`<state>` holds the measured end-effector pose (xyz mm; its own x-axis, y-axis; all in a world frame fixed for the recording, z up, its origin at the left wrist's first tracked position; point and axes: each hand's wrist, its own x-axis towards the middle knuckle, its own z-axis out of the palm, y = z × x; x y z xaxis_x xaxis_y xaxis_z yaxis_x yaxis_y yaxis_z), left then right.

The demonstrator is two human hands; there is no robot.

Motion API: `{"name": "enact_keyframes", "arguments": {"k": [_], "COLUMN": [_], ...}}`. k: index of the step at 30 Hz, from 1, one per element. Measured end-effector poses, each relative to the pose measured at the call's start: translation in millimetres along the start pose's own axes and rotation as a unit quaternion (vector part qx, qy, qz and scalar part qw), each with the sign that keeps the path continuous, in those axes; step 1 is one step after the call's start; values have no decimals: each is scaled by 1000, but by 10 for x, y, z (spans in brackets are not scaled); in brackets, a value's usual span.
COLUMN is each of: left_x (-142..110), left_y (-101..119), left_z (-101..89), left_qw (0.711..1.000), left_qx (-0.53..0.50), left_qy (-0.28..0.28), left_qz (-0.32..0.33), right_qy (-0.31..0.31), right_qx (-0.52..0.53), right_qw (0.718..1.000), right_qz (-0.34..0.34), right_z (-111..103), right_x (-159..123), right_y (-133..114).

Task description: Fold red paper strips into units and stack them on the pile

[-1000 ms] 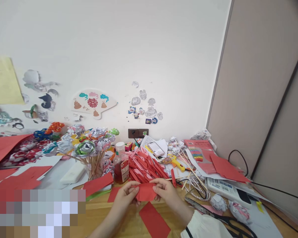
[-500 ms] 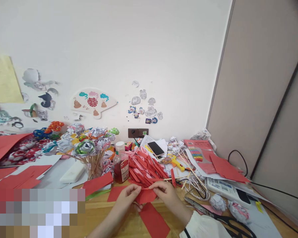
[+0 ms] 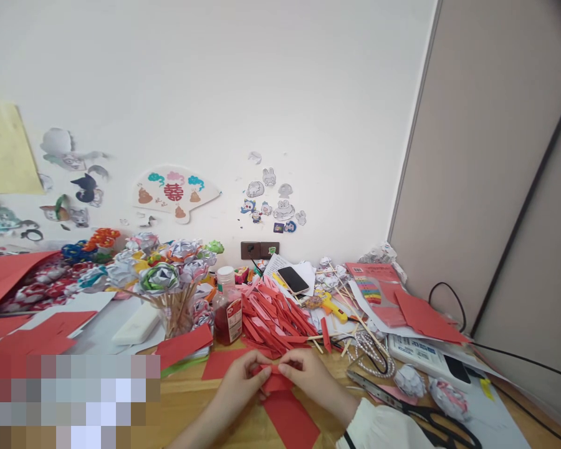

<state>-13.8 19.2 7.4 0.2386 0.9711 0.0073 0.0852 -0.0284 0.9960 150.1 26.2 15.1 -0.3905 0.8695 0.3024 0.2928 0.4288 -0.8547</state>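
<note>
A small piece of red paper is pinched between my left hand and my right hand, with a folded edge at its top. Both thumbs press on that edge, close together; the fingertips behind the paper are partly hidden. Under the hands, a flat red paper rectangle lies slanted on the wooden table. Another red sheet rests just beyond my left hand. Past the fingers is a heap of folded red and pink paper strips.
A bottle and paper flowers on sticks stand left of the strips. To the right lie black-handled scissors, a beaded cord, a yellow glue gun and crumpled paper balls. A phone lies at the back.
My hands have come closer together, and the paper between them now shows smaller, its top edge folded. The phone's screen went from lit to dark.
</note>
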Motion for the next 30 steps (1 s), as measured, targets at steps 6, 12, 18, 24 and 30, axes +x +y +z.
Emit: {"name": "enact_keyframes", "arguments": {"k": [6,12,18,24,30], "left_x": [-6,-51,-40,-27,-43], "left_y": [43,119,73,55,52], "left_z": [13,47,44,63,77], "left_qw": [1000,998,998,999,998], "left_qx": [4,-14,-10,40,57], "left_qy": [15,22,34,25,12], "left_qz": [-5,-58,-61,-25,-16], "right_qy": [2,14,18,2,8], "right_qx": [38,52,37,41,3], "right_qw": [999,998,999,999,1000], "right_qz": [15,16,14,12,0], "right_z": [14,29,19,75,66], "right_x": [19,18,12,3,-2], "right_y": [61,86,64,98,47]}}
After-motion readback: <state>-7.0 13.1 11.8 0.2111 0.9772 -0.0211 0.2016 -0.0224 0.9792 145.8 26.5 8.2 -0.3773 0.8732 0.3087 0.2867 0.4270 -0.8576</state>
